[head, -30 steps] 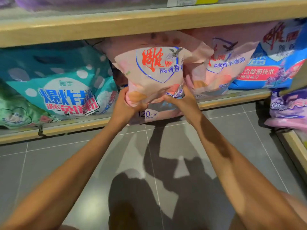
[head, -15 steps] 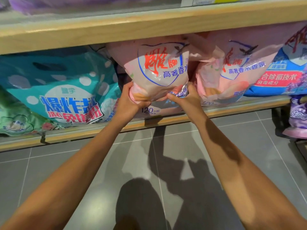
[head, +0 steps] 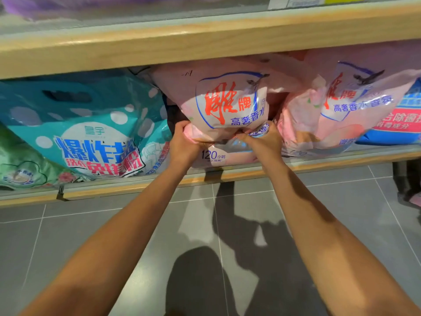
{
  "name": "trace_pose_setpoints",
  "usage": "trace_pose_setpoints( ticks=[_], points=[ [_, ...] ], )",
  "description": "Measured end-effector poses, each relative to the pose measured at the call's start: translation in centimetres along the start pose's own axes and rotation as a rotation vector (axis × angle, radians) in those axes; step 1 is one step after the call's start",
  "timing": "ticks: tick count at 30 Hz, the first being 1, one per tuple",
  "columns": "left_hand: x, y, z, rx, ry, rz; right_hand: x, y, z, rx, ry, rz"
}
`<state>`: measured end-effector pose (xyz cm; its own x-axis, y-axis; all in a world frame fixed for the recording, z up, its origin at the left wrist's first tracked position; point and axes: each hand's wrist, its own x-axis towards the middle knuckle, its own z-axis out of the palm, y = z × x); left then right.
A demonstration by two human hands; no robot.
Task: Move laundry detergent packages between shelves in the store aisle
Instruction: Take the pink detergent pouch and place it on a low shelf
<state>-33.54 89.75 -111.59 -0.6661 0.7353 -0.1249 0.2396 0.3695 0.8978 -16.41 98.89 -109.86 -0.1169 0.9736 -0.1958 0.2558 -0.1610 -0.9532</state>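
A pink detergent bag with red and blue lettering stands on the low wooden shelf, tucked under the shelf board above. My left hand grips its lower left corner. My right hand pinches its lower right edge. Both hands are closed on the bag's bottom fold. A second pink bag of the same kind leans against it on the right.
A teal detergent bag sits left of the pink one, with a green bag further left. A blue bag lies at the far right. The upper shelf board overhangs the bags. Grey tiled floor lies below.
Both hands have pushed the pink bag further back onto the low shelf, under the upper board. The view has shifted slightly left and closer.
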Motion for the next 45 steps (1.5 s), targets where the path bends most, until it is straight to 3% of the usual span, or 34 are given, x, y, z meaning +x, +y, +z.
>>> trace_pose_setpoints(
  ticks=[6, 12, 16, 27, 31, 37, 40, 45],
  points=[
    [-1.0, 0.4, -0.2, -0.100, -0.096, -0.029, -0.9, 0.6, -0.4, 0.039, -0.078, -0.028],
    [-2.8, 1.8, -1.6, -0.228, -0.180, 0.111, -2.0, -1.1, -2.1, 0.080, -0.231, -0.156],
    [-1.8, 4.2, -2.1, -0.249, -0.166, 0.021, -1.7, -2.5, -1.9, 0.121, -0.225, -0.171],
    [1.8, 5.6, -0.1, -0.251, 0.180, -0.277, 1.6, -3.1, 1.0, 0.190, 0.022, -0.093],
    [1.5, 4.8, -0.4, -0.241, 0.163, -0.221, 1.6, -2.8, 0.7, 0.143, 0.009, -0.111],
    [-2.4, 1.7, -0.6, -0.176, -0.115, 0.104, -0.5, 1.4, -1.0, 0.043, -0.204, -0.116],
    [-3.3, 0.5, -0.2, -0.054, -0.083, 0.147, -1.3, 3.3, -1.5, -0.053, -0.288, -0.135],
    [-2.9, -0.1, 0.8, -0.056, 0.016, 0.077, -0.5, 3.3, -0.8, -0.071, -0.176, -0.208]
  ],
)
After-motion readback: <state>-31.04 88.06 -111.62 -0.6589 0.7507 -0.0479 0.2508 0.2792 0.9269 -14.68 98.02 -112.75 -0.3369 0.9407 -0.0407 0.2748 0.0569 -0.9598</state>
